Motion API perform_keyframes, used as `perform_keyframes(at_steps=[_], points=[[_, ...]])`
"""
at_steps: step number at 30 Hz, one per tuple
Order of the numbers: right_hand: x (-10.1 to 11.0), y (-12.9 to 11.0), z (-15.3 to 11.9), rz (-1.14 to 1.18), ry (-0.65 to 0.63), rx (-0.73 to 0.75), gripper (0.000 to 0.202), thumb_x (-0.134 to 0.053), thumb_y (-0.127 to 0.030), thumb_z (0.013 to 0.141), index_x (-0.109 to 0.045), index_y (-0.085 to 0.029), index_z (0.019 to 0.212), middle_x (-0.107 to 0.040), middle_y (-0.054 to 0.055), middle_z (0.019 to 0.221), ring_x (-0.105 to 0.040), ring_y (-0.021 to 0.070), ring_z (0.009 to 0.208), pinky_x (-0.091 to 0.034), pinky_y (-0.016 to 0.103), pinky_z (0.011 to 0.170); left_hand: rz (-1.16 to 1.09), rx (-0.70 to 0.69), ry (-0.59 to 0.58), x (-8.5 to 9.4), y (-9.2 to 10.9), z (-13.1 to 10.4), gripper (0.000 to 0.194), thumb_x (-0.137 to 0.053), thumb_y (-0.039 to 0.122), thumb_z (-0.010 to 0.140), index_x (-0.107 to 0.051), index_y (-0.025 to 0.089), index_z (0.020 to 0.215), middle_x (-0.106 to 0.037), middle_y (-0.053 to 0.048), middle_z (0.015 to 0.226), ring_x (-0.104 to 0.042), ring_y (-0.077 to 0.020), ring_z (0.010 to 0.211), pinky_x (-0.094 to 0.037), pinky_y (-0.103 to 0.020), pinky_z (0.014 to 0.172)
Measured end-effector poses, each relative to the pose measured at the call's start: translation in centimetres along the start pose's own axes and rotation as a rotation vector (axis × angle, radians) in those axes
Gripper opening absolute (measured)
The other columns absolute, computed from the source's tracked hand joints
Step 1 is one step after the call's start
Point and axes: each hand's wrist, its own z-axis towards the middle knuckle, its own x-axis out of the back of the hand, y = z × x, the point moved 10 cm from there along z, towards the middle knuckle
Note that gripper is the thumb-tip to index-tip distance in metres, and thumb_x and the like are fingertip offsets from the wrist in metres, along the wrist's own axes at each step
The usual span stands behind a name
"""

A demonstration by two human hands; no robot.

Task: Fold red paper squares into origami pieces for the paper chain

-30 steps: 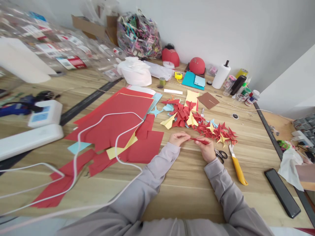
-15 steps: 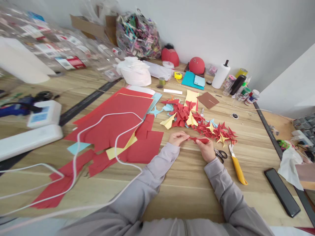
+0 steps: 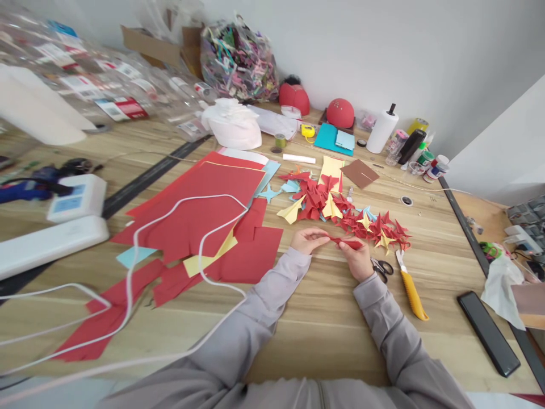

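Between my two hands is a small folded piece of red paper (image 3: 349, 244). My left hand (image 3: 309, 241) pinches its left tip, thumb and fingers pressed together. On the other side, my right hand (image 3: 358, 259) grips the wider end, its fingers partly hidden by the paper. Just beyond my hands lies a heap of folded red paper stars (image 3: 313, 196), mixed with yellow and light-blue ones. A yellow folded paper piece (image 3: 291, 210) lies at the heap's left edge. Black-handled scissors (image 3: 383, 268) rest right of my right hand, beside a yellow-handled utility knife (image 3: 412, 289).
Large red paper sheets (image 3: 204, 199) spread over the left, crossed by a white cable (image 3: 135, 250). A black phone (image 3: 487, 333) lies at the right. Along the wall stand a white bottle-like roll (image 3: 382, 132), small paint jars and a bag of colourful scraps (image 3: 238, 59).
Almost nothing differs. My left fingers have shifted very slightly at the tip of the red paper; both hands keep hold of it.
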Motion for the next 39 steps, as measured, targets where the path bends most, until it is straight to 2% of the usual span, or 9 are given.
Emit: perform_keyframes(at_steps=[4, 8, 13, 18, 22, 28, 39], points=[[0.0, 0.3, 0.0, 0.000, -0.007, -0.007, 0.014, -0.076, -0.028, 0.063, -0.069, -0.020, 0.073, -0.069, 0.002, 0.074, -0.063, 0.0162, 0.071, -0.049, 0.031, 0.072, 0.090, -0.112, -0.030, -0.2, 1.2, -0.1, 0.020, -0.081, 0.029, 0.052, -0.071, 0.015, 0.061, -0.068, -0.004, 0.065, -0.061, -0.0143, 0.062, -0.050, -0.027, 0.063], [0.3, 0.7, 0.1, 0.025, 0.005, -0.013, 0.015, -0.077, -0.027, 0.061, -0.070, -0.021, 0.073, -0.069, 0.002, 0.077, -0.063, 0.0159, 0.071, -0.049, 0.031, 0.071, 0.085, -0.139, -0.079, -0.6, 1.8, -0.2, 0.020, -0.077, 0.034, 0.060, -0.070, 0.016, 0.059, -0.066, -0.003, 0.063, -0.058, -0.0131, 0.060, -0.048, -0.026, 0.059], [0.4, 0.8, 0.1, 0.005, 0.016, -0.018, 0.015, -0.077, -0.028, 0.061, -0.069, -0.020, 0.072, -0.069, 0.002, 0.076, -0.062, 0.0161, 0.072, -0.049, 0.031, 0.072, -0.046, -0.033, -0.080, -0.6, 0.7, -0.2, 0.022, -0.080, 0.034, 0.056, -0.072, 0.015, 0.062, -0.065, -0.003, 0.062, -0.059, -0.0124, 0.060, -0.049, -0.025, 0.060], [0.8, 0.8, 0.2, 0.024, 0.038, 0.025, 0.013, -0.078, -0.024, 0.060, -0.070, -0.022, 0.071, -0.068, 0.001, 0.082, -0.061, 0.0153, 0.077, -0.049, 0.032, 0.077, -0.155, 0.054, -0.052, -0.7, -0.2, -0.4, 0.035, -0.076, 0.045, 0.059, -0.072, 0.013, 0.072, -0.069, -0.006, 0.069, -0.063, -0.0144, 0.063, -0.053, -0.030, 0.067], [0.7, 0.4, 0.2, 0.026, 0.028, 0.077, 0.012, -0.077, -0.022, 0.060, -0.071, -0.023, 0.070, -0.068, 0.001, 0.082, -0.061, 0.0156, 0.079, -0.048, 0.033, 0.078, -0.243, 0.119, -0.018, -0.5, -0.7, -0.4, 0.036, -0.080, 0.042, 0.053, -0.072, 0.013, 0.072, -0.070, -0.006, 0.072, -0.064, -0.0148, 0.065, -0.053, -0.031, 0.069], [0.3, -0.4, 0.2, 0.000, -0.012, 0.111, 0.013, -0.077, -0.022, 0.061, -0.072, -0.024, 0.073, -0.068, 0.002, 0.084, -0.061, 0.0159, 0.081, -0.048, 0.034, 0.079, -0.092, 0.025, -0.025, -0.4, 0.0, -0.2, 0.029, -0.083, 0.032, 0.048, -0.073, 0.014, 0.068, -0.069, -0.004, 0.067, -0.062, -0.0135, 0.061, -0.052, -0.028, 0.066], [0.3, -0.3, 0.1, -0.115, -0.004, 0.099, 0.015, -0.078, -0.027, 0.059, -0.071, -0.023, 0.071, -0.067, 0.004, 0.087, -0.061, 0.0188, 0.085, -0.048, 0.038, 0.084, -0.091, -0.020, -0.030, -0.4, 0.0, 0.0, 0.024, -0.081, 0.030, 0.050, -0.072, 0.015, 0.067, -0.069, -0.004, 0.070, -0.063, -0.0147, 0.060, -0.053, -0.030, 0.065]])
